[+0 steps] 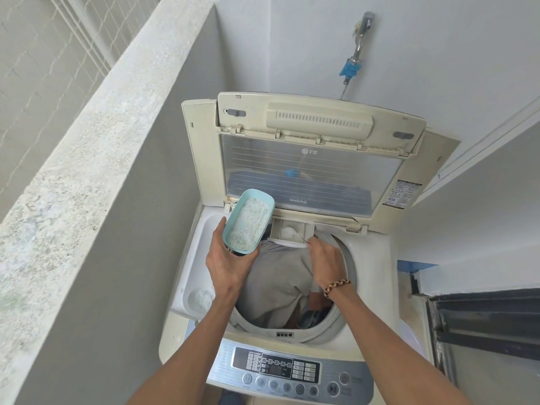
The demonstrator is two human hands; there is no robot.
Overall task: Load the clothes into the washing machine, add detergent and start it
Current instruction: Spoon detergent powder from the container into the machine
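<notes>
Washing machine: a cream top-loader (377, 258) stands in a narrow corner, its folding lid (309, 171) raised and leaning back toward the wall.

Drum: the round opening is well filled with clothes (277, 285); a grey garment lies on top and something darker shows beneath it toward the near rim.

Left hand: the left hand (230, 258) grips a pale blue tub (248, 222) from below, thumb up along the tub's left side and fingers wrapped under its near end. The tub is held over the far-left edge of the drum, just in front of the lid hinge.

Detergent: white powder with small specks (248, 226) fills most of the tub.

Right hand: the right hand (324, 261) reaches over the clothes to the far rim of the drum, its fingers curled and pinching a thin metal-looking handle, probably a spoon (302, 237). A braided bracelet (336, 286) sits on this wrist.

Dispenser: the spoon's tip lies in the detergent drawer (292, 230), a small compartment pulled out at the back rim below the lid; a little heap of white powder lies inside it.

Control panel: a silver panel (289, 372) with a dark display and a row of round buttons runs along the near edge, between the 2 forearms.

Left recess: a round pale inlet (200, 299) sits in the top deck left of the drum.

Wall: a metal tap (361, 33) with a blue connector (349, 70) is fixed above the machine.

Surroundings: a rough concrete ledge (87, 141) runs along the left; a dark window frame (482, 323) is at the right.
</notes>
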